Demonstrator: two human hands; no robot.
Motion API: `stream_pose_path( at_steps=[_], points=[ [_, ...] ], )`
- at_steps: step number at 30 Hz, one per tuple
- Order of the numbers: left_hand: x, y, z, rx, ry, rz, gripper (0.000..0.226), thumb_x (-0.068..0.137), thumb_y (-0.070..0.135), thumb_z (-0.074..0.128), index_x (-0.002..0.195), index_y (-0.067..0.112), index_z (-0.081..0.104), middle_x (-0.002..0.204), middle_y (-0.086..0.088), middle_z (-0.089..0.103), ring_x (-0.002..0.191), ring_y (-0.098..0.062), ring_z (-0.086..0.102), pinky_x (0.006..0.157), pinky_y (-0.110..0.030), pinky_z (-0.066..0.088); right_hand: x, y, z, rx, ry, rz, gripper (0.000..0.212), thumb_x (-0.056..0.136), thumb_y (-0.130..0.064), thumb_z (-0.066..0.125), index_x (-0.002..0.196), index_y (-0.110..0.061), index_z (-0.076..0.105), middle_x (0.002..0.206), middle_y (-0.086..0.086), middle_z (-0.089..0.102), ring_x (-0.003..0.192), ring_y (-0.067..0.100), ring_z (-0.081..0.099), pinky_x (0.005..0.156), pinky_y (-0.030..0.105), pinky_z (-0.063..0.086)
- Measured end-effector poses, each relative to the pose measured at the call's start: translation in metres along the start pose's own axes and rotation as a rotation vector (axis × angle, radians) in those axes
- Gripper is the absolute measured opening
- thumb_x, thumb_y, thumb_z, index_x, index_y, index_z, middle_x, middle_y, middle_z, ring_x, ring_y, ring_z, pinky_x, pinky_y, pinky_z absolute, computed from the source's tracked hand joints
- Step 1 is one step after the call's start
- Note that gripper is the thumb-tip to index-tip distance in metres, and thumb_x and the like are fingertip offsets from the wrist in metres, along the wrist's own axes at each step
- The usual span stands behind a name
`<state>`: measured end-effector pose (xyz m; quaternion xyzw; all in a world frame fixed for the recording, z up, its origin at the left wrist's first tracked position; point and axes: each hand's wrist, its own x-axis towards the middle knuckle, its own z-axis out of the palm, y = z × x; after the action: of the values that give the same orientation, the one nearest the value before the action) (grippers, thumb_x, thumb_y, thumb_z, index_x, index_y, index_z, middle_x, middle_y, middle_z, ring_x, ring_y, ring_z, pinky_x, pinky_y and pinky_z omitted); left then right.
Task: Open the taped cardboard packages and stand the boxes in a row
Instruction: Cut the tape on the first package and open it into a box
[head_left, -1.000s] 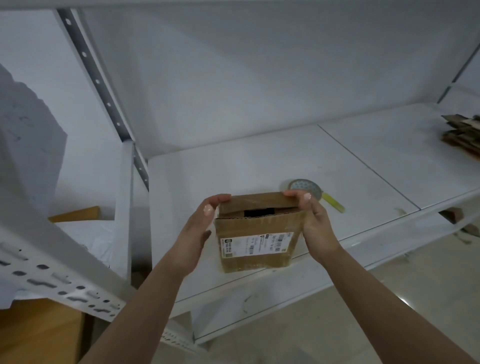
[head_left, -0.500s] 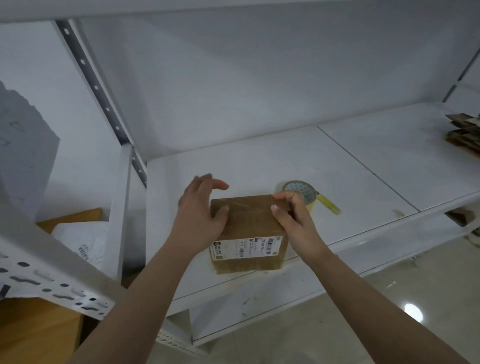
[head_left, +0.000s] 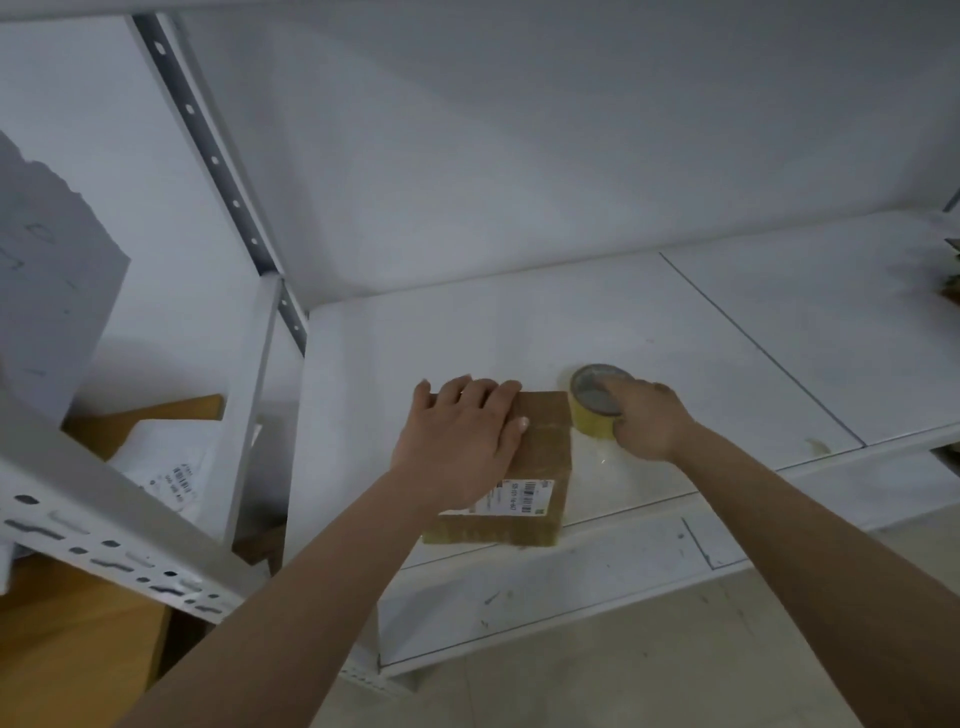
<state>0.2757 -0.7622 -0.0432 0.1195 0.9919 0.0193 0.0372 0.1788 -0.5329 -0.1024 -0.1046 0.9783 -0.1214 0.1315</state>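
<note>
Cardboard box (head_left: 540, 457) lies flat near the front edge of the white shelf (head_left: 727, 332), label side up. Left hand (head_left: 462, 441) rests on top of it, fingers straight, pressing down. Right hand (head_left: 644, 421) just right of the box, fingers curled round the yellow tape roll (head_left: 589, 402), which touches the box's far right corner.

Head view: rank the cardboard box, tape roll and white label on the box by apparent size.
1. cardboard box, partly under the left hand
2. tape roll, held by the right hand
3. white label, partly hidden, so unsure against the roll
</note>
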Motion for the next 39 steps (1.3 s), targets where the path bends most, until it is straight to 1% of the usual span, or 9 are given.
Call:
stream_pose_path(
  at_steps=[9, 11, 14, 17, 20, 29, 31, 34, 39],
  points=[
    [0.001, -0.002, 0.001, -0.031, 0.012, 0.005, 0.054, 0.103, 0.047, 0.014, 0.153, 0.028, 0.02, 0.153, 0.005, 0.035, 0.141, -0.02, 0.03, 0.118, -0.051, 0.014, -0.001, -0.003, -0.006, -0.468, 0.202, -0.095, 0.051, 0.09, -0.011, 0.052, 0.139, -0.026, 0.048, 0.144, 0.005, 0.051, 0.139, 0.021, 0.037, 0.121, 0.039, 0.002],
    [0.002, -0.004, 0.002, -0.053, 0.028, 0.0, 0.056, 0.103, 0.048, 0.015, 0.154, 0.026, 0.017, 0.155, 0.004, 0.033, 0.144, -0.019, 0.026, 0.119, -0.05, 0.011, -0.006, -0.01, -0.033, -0.297, 0.367, -0.117, 0.037, 0.09, -0.012, 0.055, 0.127, -0.018, 0.058, 0.131, 0.01, 0.061, 0.126, 0.026, 0.051, 0.116, 0.036, 0.018],
    [0.002, -0.006, 0.003, -0.216, 0.068, -0.029, 0.066, 0.101, 0.052, 0.026, 0.156, 0.021, 0.008, 0.156, 0.002, 0.034, 0.146, -0.015, 0.025, 0.121, -0.045, 0.006, -0.034, -0.039, -0.085, 0.252, 0.469, -0.196, 0.017, 0.092, -0.017, 0.062, 0.093, -0.001, 0.062, 0.086, 0.014, 0.064, 0.082, 0.03, 0.06, 0.072, 0.031, 0.04],
    [0.0, -0.009, 0.0, -0.533, 0.125, -0.027, 0.093, 0.086, 0.076, 0.033, 0.156, 0.026, -0.002, 0.159, 0.005, 0.027, 0.144, -0.012, 0.029, 0.122, -0.043, 0.005, -0.071, -0.079, -0.112, 0.596, 0.298, -0.32, 0.026, 0.095, -0.024, 0.062, 0.092, 0.001, 0.066, 0.08, 0.021, 0.064, 0.067, 0.02, 0.059, 0.063, 0.029, 0.044],
    [-0.005, -0.01, -0.003, -0.714, 0.223, 0.021, 0.112, 0.066, 0.094, 0.028, 0.156, 0.028, 0.01, 0.156, 0.027, 0.014, 0.143, -0.006, 0.027, 0.119, -0.048, 0.012, -0.086, -0.111, -0.105, 0.488, 0.173, -0.366, 0.024, 0.095, -0.027, 0.06, 0.09, -0.005, 0.07, 0.074, 0.007, 0.066, 0.064, 0.013, 0.059, 0.057, 0.024, 0.043],
    [-0.014, -0.014, -0.001, -1.073, 0.336, 0.105, 0.051, 0.084, 0.082, 0.023, 0.096, 0.05, 0.06, 0.131, 0.011, 0.061, 0.127, -0.021, 0.05, 0.109, -0.059, 0.03, -0.093, -0.15, -0.104, 0.507, -0.079, -0.278, 0.047, 0.101, -0.041, 0.042, 0.091, -0.001, 0.064, 0.076, 0.016, 0.072, 0.066, 0.032, 0.072, 0.067, 0.043, 0.06],
    [-0.01, -0.015, 0.006, -1.181, 0.325, 0.067, 0.064, 0.086, 0.083, 0.02, 0.112, 0.043, 0.063, 0.126, -0.009, 0.064, 0.122, -0.03, 0.056, 0.108, -0.062, 0.031, -0.092, -0.156, -0.103, 0.546, -0.187, -0.281, 0.049, 0.102, -0.046, 0.036, 0.088, -0.008, 0.065, 0.08, 0.018, 0.072, 0.065, 0.025, 0.071, 0.067, 0.04, 0.059],
    [-0.011, -0.018, 0.009, -1.316, 0.363, -0.037, 0.054, 0.091, 0.074, 0.02, 0.134, 0.054, 0.047, 0.138, 0.007, 0.058, 0.13, -0.016, 0.051, 0.111, -0.051, 0.036, -0.094, -0.154, -0.105, 0.435, -0.317, -0.317, 0.039, 0.097, -0.054, 0.041, 0.082, -0.026, 0.064, 0.081, -0.004, 0.071, 0.073, 0.005, 0.067, 0.074, 0.027, 0.051],
    [-0.013, -0.022, 0.006, -1.427, 0.505, -0.034, 0.056, 0.102, 0.051, 0.021, 0.145, 0.024, 0.046, 0.136, 0.001, 0.059, 0.126, -0.001, 0.052, 0.108, -0.026, 0.042, -0.087, -0.134, -0.122, 0.41, -0.338, -0.436, 0.025, 0.088, -0.03, 0.07, 0.092, -0.005, 0.068, 0.08, 0.004, 0.067, 0.074, 0.005, 0.062, 0.067, 0.017, 0.045]
  ],
)
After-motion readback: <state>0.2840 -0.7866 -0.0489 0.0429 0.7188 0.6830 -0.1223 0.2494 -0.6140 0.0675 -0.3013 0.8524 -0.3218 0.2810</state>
